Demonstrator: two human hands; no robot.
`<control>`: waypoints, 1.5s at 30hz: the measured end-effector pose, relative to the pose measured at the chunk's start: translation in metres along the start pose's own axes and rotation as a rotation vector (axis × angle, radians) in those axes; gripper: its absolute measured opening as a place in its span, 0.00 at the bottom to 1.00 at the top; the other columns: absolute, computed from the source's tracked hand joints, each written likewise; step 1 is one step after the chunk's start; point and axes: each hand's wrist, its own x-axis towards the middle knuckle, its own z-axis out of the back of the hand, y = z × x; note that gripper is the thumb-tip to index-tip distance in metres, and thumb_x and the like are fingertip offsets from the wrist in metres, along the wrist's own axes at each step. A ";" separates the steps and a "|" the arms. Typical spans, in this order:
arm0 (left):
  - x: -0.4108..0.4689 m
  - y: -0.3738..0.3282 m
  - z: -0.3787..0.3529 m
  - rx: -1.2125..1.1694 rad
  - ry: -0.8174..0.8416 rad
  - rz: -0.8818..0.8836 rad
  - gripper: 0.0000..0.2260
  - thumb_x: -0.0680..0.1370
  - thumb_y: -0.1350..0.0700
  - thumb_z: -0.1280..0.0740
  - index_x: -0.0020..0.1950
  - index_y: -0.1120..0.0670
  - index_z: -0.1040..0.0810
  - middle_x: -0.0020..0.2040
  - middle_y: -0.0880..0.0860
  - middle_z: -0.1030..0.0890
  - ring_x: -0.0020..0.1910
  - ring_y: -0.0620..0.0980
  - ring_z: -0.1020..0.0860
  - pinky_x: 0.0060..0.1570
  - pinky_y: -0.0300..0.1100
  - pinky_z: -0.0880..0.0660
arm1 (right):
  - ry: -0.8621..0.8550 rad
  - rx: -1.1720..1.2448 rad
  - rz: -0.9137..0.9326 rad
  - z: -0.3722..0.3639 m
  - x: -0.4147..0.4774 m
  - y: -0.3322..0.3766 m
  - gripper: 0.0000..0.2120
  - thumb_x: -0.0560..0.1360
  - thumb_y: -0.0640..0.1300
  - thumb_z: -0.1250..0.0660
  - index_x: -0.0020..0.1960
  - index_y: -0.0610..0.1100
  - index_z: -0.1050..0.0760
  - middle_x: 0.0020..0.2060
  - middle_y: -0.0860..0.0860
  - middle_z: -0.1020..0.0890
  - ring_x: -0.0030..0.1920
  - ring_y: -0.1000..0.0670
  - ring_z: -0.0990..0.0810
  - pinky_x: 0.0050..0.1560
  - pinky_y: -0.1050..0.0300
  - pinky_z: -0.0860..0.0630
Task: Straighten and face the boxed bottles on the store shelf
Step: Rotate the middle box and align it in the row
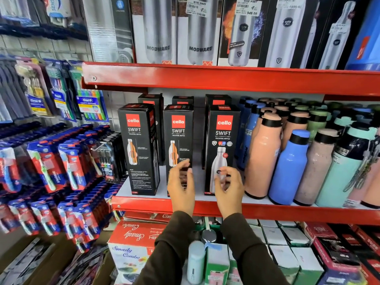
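Red store shelf (205, 208): tall, light, tippy boxed bottles (178, 140) — take low on both sides; left hand (181, 187) and right hand (229, 187) hover, grips wide, empty.

Loose bottles (292, 161) crowded right on the middle shelf: peach, blue, mint, green, all black-capped, upright, touching. Red shelf edge (226, 79) above, another red edge (287, 212) below. Top shelf: MODWARE steel-bottle cartons (176, 31) side by side, darker bottle cartons (287, 31) to the right, white price stickers near their tops. Left wall: hanging toothbrush packs (90, 105) up high, rows of red-and-blue toothbrush packs (53, 161) lower down. Bottom near: red-and-white Smarty Combo box (131, 243), white-topped cartons (279, 239) right of it, dark red boxes (345, 249) far right.
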 end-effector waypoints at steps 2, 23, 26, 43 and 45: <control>0.010 0.002 0.010 0.041 -0.062 -0.010 0.14 0.80 0.61 0.37 0.65 0.52 0.27 0.59 0.48 0.25 0.60 0.46 0.25 0.61 0.36 0.29 | 0.050 0.035 -0.001 -0.014 -0.006 0.008 0.14 0.75 0.37 0.33 0.56 0.53 0.25 0.50 0.53 0.22 0.45 0.56 0.22 0.44 0.65 0.24; 0.047 0.050 0.065 -0.103 0.215 0.385 0.17 0.78 0.60 0.33 0.67 0.56 0.24 0.63 0.55 0.19 0.60 0.43 0.21 0.60 0.28 0.27 | 0.392 0.007 -0.231 -0.073 -0.023 0.015 0.32 0.76 0.42 0.32 0.75 0.54 0.41 0.71 0.50 0.28 0.71 0.52 0.30 0.72 0.45 0.31; 0.045 0.043 0.067 -0.193 0.193 0.380 0.16 0.77 0.59 0.30 0.65 0.53 0.22 0.61 0.53 0.18 0.61 0.44 0.20 0.66 0.45 0.25 | 0.382 -0.010 -0.200 -0.072 -0.019 0.017 0.39 0.71 0.45 0.26 0.75 0.57 0.43 0.70 0.52 0.29 0.71 0.53 0.30 0.70 0.45 0.29; 0.049 0.040 0.061 -0.116 0.092 0.196 0.18 0.82 0.58 0.41 0.72 0.52 0.30 0.61 0.48 0.18 0.62 0.42 0.21 0.64 0.40 0.25 | 0.283 0.010 -0.181 -0.075 -0.001 0.027 0.48 0.59 0.53 0.20 0.73 0.53 0.40 0.64 0.54 0.22 0.64 0.55 0.24 0.67 0.51 0.25; 0.054 0.045 0.059 -0.062 0.105 0.175 0.19 0.82 0.62 0.42 0.73 0.54 0.31 0.67 0.50 0.23 0.66 0.39 0.26 0.67 0.34 0.30 | 0.298 0.036 -0.179 -0.073 -0.001 0.027 0.47 0.60 0.49 0.20 0.74 0.54 0.40 0.65 0.57 0.25 0.65 0.58 0.26 0.68 0.58 0.28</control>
